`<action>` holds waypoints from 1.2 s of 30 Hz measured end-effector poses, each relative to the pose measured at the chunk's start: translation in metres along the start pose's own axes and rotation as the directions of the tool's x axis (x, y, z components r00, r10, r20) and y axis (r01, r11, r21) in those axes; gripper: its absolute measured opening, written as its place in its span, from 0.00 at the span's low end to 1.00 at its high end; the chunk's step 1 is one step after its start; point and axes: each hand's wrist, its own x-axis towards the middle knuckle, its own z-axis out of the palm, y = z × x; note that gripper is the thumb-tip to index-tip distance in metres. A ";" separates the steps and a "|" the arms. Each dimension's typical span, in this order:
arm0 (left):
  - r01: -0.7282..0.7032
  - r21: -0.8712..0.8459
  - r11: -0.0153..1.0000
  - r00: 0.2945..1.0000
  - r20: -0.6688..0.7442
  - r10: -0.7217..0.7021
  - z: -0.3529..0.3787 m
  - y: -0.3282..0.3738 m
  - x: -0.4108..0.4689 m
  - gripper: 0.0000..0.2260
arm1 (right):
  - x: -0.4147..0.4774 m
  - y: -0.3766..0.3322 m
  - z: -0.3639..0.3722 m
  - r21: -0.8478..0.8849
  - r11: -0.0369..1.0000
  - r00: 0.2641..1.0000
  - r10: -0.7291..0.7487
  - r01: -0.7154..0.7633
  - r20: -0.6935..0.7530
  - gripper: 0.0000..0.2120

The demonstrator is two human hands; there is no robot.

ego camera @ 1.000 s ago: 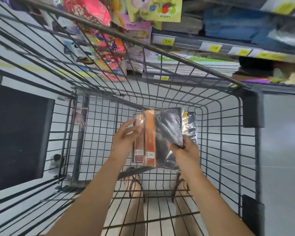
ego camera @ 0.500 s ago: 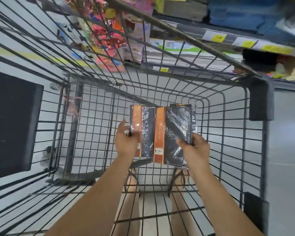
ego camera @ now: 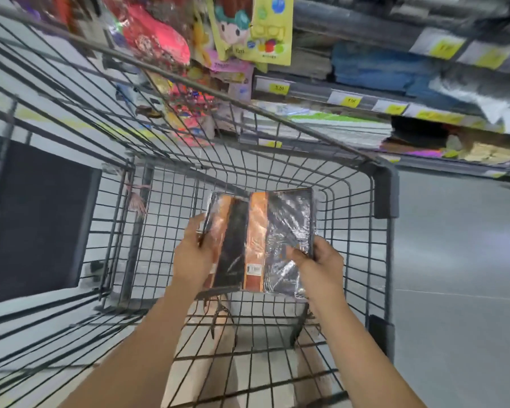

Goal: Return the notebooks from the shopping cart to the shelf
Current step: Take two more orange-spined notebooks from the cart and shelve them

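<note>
Beside stocked shelves point(ego camera: 351, 92), over the wire shopping cart point(ego camera: 277, 160), left hand point(ego camera: 193, 257) and right hand point(ego camera: 321, 265) grip shrink-wrapped notebooks point(ego camera: 259, 240) by opposite edges.

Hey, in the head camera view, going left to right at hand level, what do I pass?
Dark panel → left hand → shrink-wrapped notebooks → right hand → cart's right wire wall → grey floor.

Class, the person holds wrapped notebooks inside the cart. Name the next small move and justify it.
Probably lift the notebooks up over the cart rim towards the shelf: the left hand and right hand already grip their edges, and they are low inside the cart, with the shelf beyond.
</note>
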 end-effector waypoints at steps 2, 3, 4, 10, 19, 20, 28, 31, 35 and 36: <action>-0.023 -0.011 1.000 0.999 -0.040 0.022 -0.020 0.010 -0.015 0.16 | -0.014 -0.017 -0.004 0.006 0.999 0.998 -0.049 0.048 0.034 0.09; -0.032 -0.049 0.998 0.998 -0.049 0.030 -0.029 0.016 -0.023 0.16 | -0.021 -0.026 -0.006 0.013 0.997 0.996 -0.075 0.075 0.041 0.09; -0.042 -0.097 0.994 0.997 -0.061 0.037 -0.037 0.023 -0.031 0.16 | -0.027 -0.034 -0.009 0.023 0.995 0.994 -0.098 0.097 0.045 0.10; -0.166 -0.222 0.961 0.977 -0.165 0.131 -0.068 0.084 -0.085 0.15 | -0.046 -0.083 -0.053 0.172 0.974 0.982 -0.165 0.149 0.088 0.13; -0.290 -0.366 0.884 0.921 -0.357 0.155 -0.004 0.190 -0.162 0.16 | -0.013 -0.135 -0.201 0.338 0.931 0.977 -0.187 0.142 0.105 0.14; -0.288 -0.399 0.871 0.922 -0.363 0.139 0.009 0.200 -0.170 0.16 | -0.008 -0.139 -0.221 0.350 0.927 0.978 -0.182 0.135 0.106 0.14; -0.292 -0.476 0.830 0.930 -0.343 0.130 0.131 0.271 -0.208 0.05 | 0.037 -0.153 -0.352 0.418 0.900 0.988 -0.150 0.121 0.038 0.08; -0.259 -0.501 0.826 0.950 -0.287 0.123 0.167 0.288 -0.212 0.09 | 0.058 -0.158 -0.379 0.429 0.898 0.994 -0.112 0.096 0.012 0.09; -0.240 -0.534 0.811 0.960 -0.253 0.118 0.200 0.307 -0.205 0.08 | 0.091 -0.173 -0.396 0.419 0.902 0.995 -0.096 0.099 -0.028 0.15; -0.241 -0.537 0.808 0.961 -0.247 0.123 0.206 0.311 -0.201 0.06 | 0.101 -0.177 -0.397 0.417 0.903 0.995 -0.096 0.104 -0.040 0.16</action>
